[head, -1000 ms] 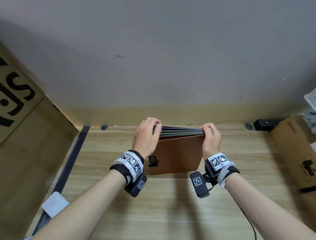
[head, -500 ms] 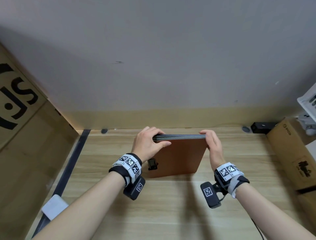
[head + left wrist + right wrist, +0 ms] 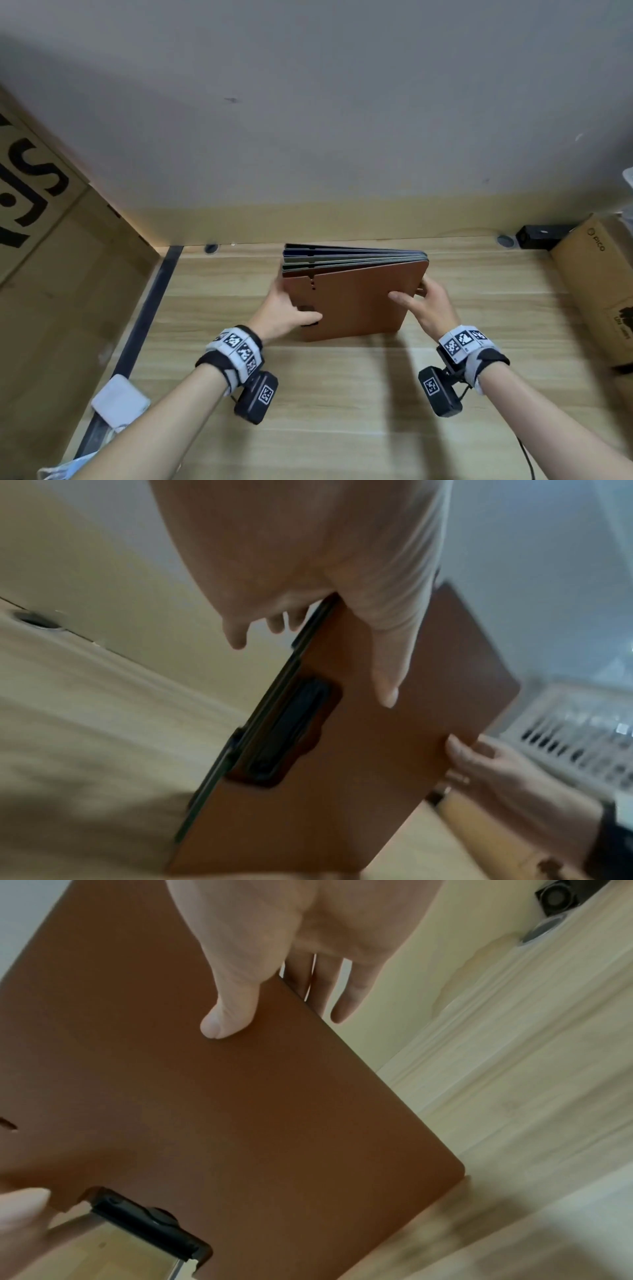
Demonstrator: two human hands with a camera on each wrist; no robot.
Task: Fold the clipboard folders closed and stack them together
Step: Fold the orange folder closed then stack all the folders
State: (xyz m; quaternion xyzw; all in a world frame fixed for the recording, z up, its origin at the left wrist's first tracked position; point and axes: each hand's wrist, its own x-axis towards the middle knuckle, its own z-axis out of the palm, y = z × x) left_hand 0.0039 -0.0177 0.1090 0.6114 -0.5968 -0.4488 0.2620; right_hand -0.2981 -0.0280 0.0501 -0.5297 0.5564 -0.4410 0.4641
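Note:
Several closed clipboard folders (image 3: 356, 301) stand on edge as one stack on the wooden table (image 3: 342, 411), the brown one facing me. The dark top edges fan apart at the left. My left hand (image 3: 286, 315) grips the stack's left side, thumb on the brown cover beside the black clip (image 3: 291, 729) and fingers behind. My right hand (image 3: 424, 305) grips the right side the same way, thumb (image 3: 222, 1023) pressed on the brown cover (image 3: 240, 1110). The left wrist view shows my left hand (image 3: 318, 653) straddling the stack's edge.
A cardboard box (image 3: 596, 291) stands at the right and a large cardboard panel (image 3: 51, 274) at the left. A black device (image 3: 541, 236) sits at the back right by the wall. A white block (image 3: 120, 401) lies on the dark strip at the left.
Both hands have slid from the stack's top edge down to its left and right sides. The folders' top edges have spread apart at the left.

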